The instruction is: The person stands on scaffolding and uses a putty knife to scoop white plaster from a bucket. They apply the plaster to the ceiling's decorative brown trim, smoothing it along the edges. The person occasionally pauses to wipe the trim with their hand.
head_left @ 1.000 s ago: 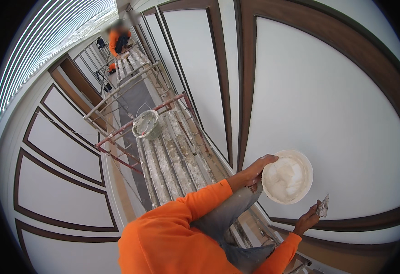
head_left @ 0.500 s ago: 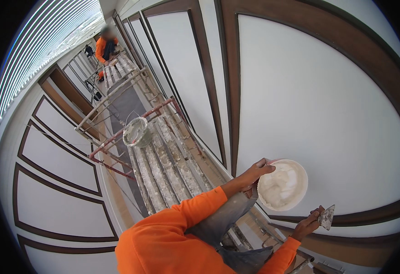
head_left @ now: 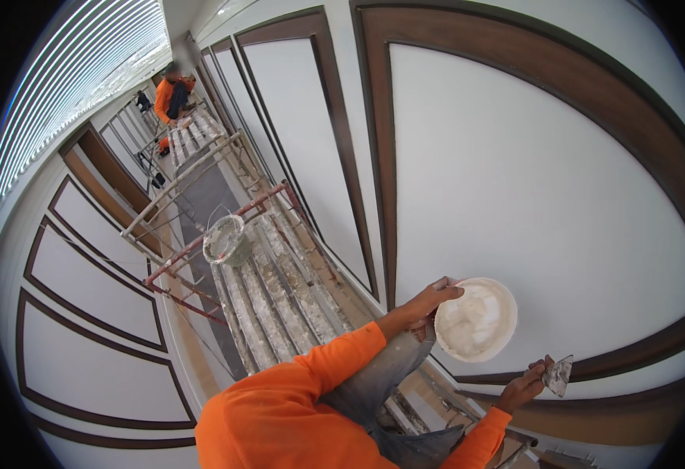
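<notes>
My left hand (head_left: 430, 300) grips the rim of a round white tub (head_left: 514, 319) of whitish paste (head_left: 471, 322), its thumb over the edge. The tub is tilted with its mouth toward me, in front of the white wall panel (head_left: 530, 180). Lower and to the right, my right hand (head_left: 524, 386) is closed on a putty knife (head_left: 558, 376). Its blade is smeared with grey-white filler and points away from the tub. Blade and tub are apart. The fingers around the handle hide most of it.
I sit on scaffold planks (head_left: 268, 313) crusted with dried paste. A splattered bucket (head_left: 227, 240) stands on them beside a reddish scaffold rail (head_left: 256, 205). Farther along, a person in orange (head_left: 166, 98) crouches on another platform. Brown moulding (head_left: 381, 156) frames the wall panels.
The view has shifted slightly, so the bucket and planks sit a little lower and further left. Both hands keep their holds on the tub and the putty knife.
</notes>
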{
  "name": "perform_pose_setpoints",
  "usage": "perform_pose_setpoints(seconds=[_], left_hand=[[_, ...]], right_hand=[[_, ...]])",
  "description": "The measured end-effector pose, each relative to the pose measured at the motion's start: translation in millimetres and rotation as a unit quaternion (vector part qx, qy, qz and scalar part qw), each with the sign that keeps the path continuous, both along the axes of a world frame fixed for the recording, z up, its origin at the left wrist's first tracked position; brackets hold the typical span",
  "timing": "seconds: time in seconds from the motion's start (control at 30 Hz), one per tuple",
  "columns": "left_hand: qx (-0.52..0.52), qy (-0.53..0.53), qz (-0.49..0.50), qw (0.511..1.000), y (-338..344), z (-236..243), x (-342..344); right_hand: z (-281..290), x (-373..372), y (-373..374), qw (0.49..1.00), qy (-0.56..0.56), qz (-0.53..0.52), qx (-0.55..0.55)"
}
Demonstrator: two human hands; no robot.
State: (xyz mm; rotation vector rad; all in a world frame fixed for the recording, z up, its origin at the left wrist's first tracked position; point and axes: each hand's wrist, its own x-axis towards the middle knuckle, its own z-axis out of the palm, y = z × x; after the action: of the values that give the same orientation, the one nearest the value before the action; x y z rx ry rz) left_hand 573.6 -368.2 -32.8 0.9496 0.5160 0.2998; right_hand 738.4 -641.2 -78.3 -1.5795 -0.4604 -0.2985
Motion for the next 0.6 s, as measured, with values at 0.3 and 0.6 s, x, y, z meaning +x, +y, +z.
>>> perform_pose_setpoints(seconds=[0.3,0.6], left_hand=[[-0.008,-0.014,0.022,1.0,-10.5,9.3,5.7],[-0.027,-0.036,-0.011,0.999,-19.2,5.6,11.3]], right_hand=[[-3.9,22.9,-0.1,0.998,-0.059,-0.001,0.026],[20.3,10.1,-21.0,0.999,-0.038,-0.021,-0.026]])
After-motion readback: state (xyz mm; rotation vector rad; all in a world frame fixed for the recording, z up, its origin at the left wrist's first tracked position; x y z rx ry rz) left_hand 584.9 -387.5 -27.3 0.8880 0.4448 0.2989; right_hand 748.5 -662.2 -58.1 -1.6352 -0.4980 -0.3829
